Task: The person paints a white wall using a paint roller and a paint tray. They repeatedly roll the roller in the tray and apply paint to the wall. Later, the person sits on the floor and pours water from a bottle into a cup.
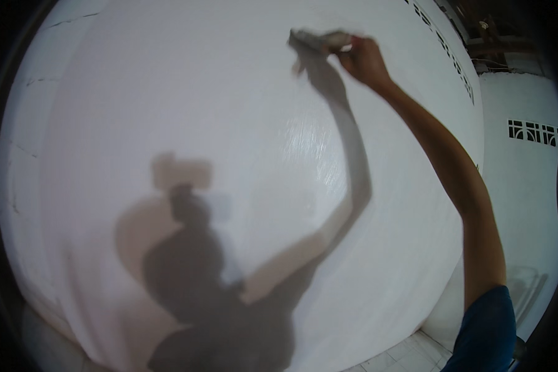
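Note:
My right hand (362,60) is raised high and closed around the handle of a paintbrush (316,41), whose tip is at the white wall (242,139). The brush is blurred, so its bristles are hard to make out. Below it, a patch of the wall shines with fine, streaky strokes. Shadows of my head, arm and the brush fall across the wall. My right arm, in a blue sleeve, reaches up along the right side. My left hand is out of view.
Patterned vent openings (537,132) pierce a second wall at the right, and a row of vents runs along the top of the near wall. Cracks show at the far left. A tiled floor (400,351) lies at the bottom. Dark roof beams (507,49) are at the upper right.

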Action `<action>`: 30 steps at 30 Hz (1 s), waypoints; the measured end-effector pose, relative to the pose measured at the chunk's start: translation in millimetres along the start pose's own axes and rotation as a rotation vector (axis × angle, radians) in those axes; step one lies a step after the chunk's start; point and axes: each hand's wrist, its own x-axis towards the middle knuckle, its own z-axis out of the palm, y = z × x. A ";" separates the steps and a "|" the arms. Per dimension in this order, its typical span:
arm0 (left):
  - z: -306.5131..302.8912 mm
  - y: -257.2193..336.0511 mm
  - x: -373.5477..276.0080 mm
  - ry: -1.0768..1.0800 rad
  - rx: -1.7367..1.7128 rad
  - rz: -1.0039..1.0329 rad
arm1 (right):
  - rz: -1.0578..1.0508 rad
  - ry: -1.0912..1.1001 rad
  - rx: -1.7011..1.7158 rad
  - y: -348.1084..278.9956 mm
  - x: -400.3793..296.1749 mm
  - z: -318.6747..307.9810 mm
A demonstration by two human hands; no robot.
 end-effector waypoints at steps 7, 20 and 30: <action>-30.0 8.4 -11.5 -0.214 -0.013 -0.055 | -0.236 -0.423 0.605 -115.7 -75.1 -41.5; 2.8 -0.5 -3.6 -0.296 -0.092 -0.105 | -0.236 0.373 -0.227 73.3 112.2 -3.0; -48.2 3.2 -8.3 -0.388 -0.089 -0.058 | -0.119 -0.017 0.215 6.9 -44.3 -8.3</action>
